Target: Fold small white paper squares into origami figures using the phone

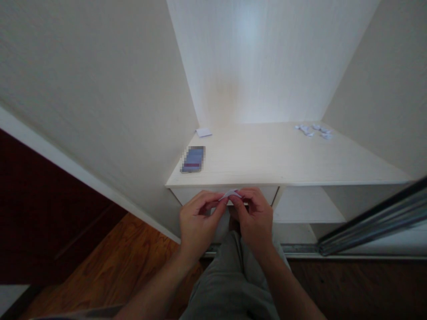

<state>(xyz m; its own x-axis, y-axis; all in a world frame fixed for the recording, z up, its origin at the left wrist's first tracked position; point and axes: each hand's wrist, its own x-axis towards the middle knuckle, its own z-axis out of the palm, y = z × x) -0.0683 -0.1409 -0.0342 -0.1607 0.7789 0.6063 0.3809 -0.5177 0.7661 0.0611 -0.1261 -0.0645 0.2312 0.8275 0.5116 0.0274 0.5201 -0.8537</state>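
Between my two hands is a small piece of white paper [231, 194], bent upward in the middle like a shallow arch. My left hand [199, 218] pinches its left end between thumb and fingers. The right end is pinched the same way by my right hand [256, 218]. Both hands are in front of the shelf's front edge, above my lap. On the shelf's far right lie several small folded white paper pieces [313, 130]. A flat white stack of paper [203, 132] rests at the back left corner.
A phone with a blurred screen [193, 159] lies on the left of the pale wooden shelf [253, 155]. Below it are a drawer front [190, 192] and an open compartment [307, 204]. Side panels rise left and right. A sliding door frame [373, 220] stands at the lower right.
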